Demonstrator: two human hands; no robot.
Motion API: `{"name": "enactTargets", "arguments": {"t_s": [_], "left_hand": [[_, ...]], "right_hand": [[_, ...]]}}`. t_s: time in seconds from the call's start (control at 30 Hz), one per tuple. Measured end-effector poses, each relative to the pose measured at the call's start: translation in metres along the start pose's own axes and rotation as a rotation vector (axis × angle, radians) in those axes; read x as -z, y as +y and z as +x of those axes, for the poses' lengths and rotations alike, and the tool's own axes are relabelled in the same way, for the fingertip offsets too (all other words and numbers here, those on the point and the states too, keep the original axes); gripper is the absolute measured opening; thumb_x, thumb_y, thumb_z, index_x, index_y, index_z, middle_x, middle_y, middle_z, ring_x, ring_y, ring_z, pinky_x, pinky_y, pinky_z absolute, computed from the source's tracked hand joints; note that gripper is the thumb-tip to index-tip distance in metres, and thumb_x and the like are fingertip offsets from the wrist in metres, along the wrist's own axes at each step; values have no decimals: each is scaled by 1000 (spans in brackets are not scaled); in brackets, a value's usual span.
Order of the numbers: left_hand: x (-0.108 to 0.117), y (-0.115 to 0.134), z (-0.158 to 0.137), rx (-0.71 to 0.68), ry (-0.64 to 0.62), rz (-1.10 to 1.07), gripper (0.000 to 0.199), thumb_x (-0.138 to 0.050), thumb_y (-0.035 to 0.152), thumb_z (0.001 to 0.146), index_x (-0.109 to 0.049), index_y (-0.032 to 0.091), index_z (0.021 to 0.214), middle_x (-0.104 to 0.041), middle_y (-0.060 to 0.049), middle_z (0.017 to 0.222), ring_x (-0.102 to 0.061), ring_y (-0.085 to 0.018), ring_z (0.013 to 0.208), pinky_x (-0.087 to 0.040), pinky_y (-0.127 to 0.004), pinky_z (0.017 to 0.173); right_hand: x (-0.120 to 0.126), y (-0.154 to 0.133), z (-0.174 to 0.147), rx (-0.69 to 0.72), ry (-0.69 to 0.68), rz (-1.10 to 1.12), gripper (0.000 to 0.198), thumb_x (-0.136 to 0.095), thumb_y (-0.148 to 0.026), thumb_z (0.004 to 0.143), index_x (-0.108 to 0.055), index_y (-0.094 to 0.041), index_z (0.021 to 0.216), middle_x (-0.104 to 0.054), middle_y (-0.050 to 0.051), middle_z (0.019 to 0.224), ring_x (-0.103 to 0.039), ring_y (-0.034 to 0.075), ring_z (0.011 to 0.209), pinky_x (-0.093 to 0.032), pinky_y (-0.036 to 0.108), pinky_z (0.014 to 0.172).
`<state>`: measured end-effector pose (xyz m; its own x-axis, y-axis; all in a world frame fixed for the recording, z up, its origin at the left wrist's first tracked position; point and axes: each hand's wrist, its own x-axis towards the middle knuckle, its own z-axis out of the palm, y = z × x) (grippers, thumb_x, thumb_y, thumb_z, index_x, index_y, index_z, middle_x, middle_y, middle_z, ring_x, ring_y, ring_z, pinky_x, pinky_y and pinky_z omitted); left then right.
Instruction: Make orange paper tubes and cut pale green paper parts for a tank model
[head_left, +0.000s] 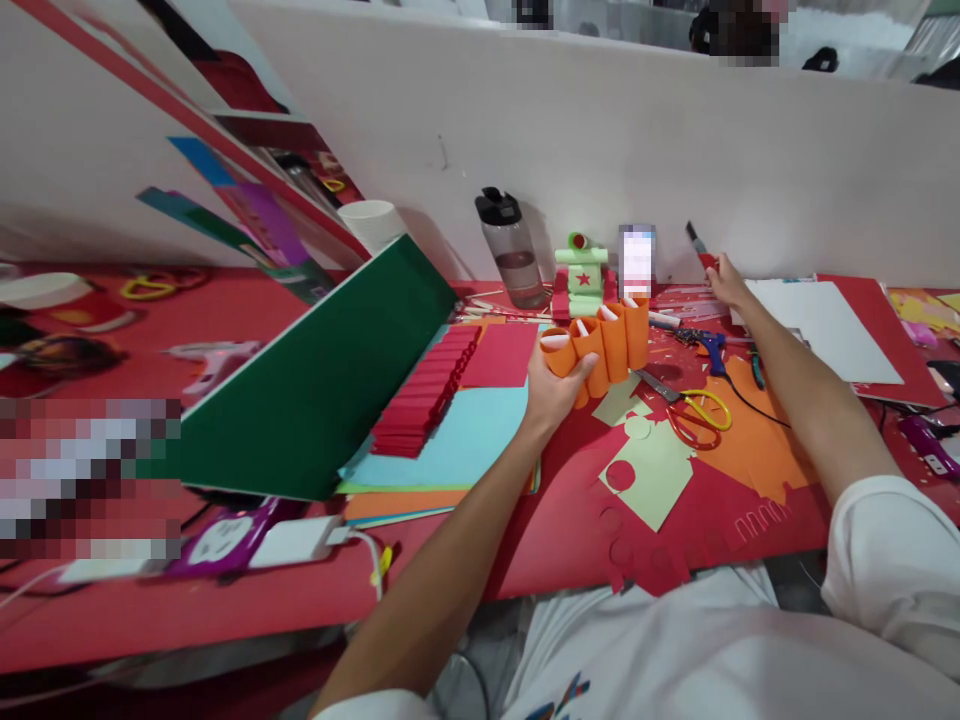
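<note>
My left hand (553,385) is closed on a row of orange paper tubes (615,350), with white strips showing inside their open tops. Farther right, close to the white wall, my right hand (726,280) grips a slim tool (698,243) with a dark grey end and a red part; its exact kind is unclear. Below the tubes lie scissors (694,412) with yellow and red handles. Behind them stand a light green paper model (583,282) with a red star and a phone (637,260) with a lit screen.
A dark green board (322,390) leans at left beside folded red paper strips (424,400) on light blue sheets (472,435). A water bottle (516,250) stands by the wall. Blue-handled pliers (712,350), orange paper (757,430) and green paper scraps (652,475) lie at right.
</note>
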<state>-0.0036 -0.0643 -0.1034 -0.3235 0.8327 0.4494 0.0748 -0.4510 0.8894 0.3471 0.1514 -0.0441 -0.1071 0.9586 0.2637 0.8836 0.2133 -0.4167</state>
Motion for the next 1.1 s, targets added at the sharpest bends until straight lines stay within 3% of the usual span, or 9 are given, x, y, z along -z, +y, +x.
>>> {"name": "enactTargets", "arguments": {"t_s": [0.13, 0.27, 0.37, 0.53, 0.63, 0.7, 0.8, 0.93, 1.1], "left_hand": [[-2, 1, -1, -14, -17, -10, 69, -89, 71, 66, -57, 21, 101, -67, -3, 94, -69, -21, 87, -60, -35, 80], [-3, 7, -4, -43, -85, -11, 60, -86, 65, 74, -56, 21, 101, -66, -3, 94, -68, -19, 85, -58, -34, 79], [-3, 9, -6, -54, -89, 20, 54, -86, 59, 78, -56, 22, 104, -66, -2, 94, -67, -19, 84, -57, -33, 77], [-5, 7, -8, -47, -89, 23, 49, -84, 52, 82, -55, 24, 108, -67, -3, 100, -68, -19, 89, -56, -32, 79], [-6, 5, -9, -60, -80, 13, 50, -84, 50, 81, -53, 24, 111, -66, -4, 104, -68, -20, 92, -57, -33, 81], [-7, 5, -10, -63, -72, 26, 50, -83, 50, 82, -54, 24, 112, -67, -4, 104, -68, -20, 94, -57, -35, 84], [-9, 5, -11, -59, -73, 38, 49, -82, 50, 83, -54, 24, 114, -68, -4, 105, -69, -21, 96, -57, -37, 87], [-9, 6, -13, -64, -69, 39, 43, -80, 51, 86, -53, 25, 107, -66, -2, 97, -67, -19, 87, -57, -35, 80], [-10, 4, -14, -65, -61, 53, 42, -79, 55, 88, -51, 26, 100, -62, 0, 89, -62, -17, 77, -54, -33, 72]], "right_hand": [[12, -7, 2, 35, 114, 362, 61, -52, -60, 101, -45, -18, 145, -67, 14, 116, -67, 24, 92, -59, 40, 82], [33, -34, -11, 89, 31, 664, 54, -53, -62, 99, -49, -24, 137, -66, 5, 95, -66, 19, 76, -59, 31, 68], [48, -70, -45, 145, -124, 734, 51, -41, -56, 105, -41, -24, 144, -70, 6, 91, -65, 19, 70, -58, 31, 62], [56, -140, -136, 205, -264, 773, 48, -37, -46, 105, -38, -25, 148, -73, 6, 101, -54, 13, 52, -48, 26, 47], [54, -170, -176, 278, -333, 640, 54, -42, -46, 105, -35, -29, 156, -74, 5, 103, -60, 16, 57, -53, 31, 53], [54, -183, -191, 417, -259, 445, 55, -48, -41, 105, -42, -29, 158, -75, 8, 114, -70, 22, 79, -59, 38, 73], [53, -194, -198, 655, -131, 156, 49, -46, -32, 108, -52, -30, 156, -71, 11, 130, -68, 28, 110, -55, 43, 95], [51, -193, -199, 774, -89, -139, 48, -42, -30, 112, -54, -33, 158, -69, 11, 113, -62, 24, 96, -50, 33, 80], [47, -191, -201, 734, -76, -346, 50, -40, -33, 112, -51, -36, 161, -65, 12, 112, -58, 22, 88, -41, 28, 66]]}}
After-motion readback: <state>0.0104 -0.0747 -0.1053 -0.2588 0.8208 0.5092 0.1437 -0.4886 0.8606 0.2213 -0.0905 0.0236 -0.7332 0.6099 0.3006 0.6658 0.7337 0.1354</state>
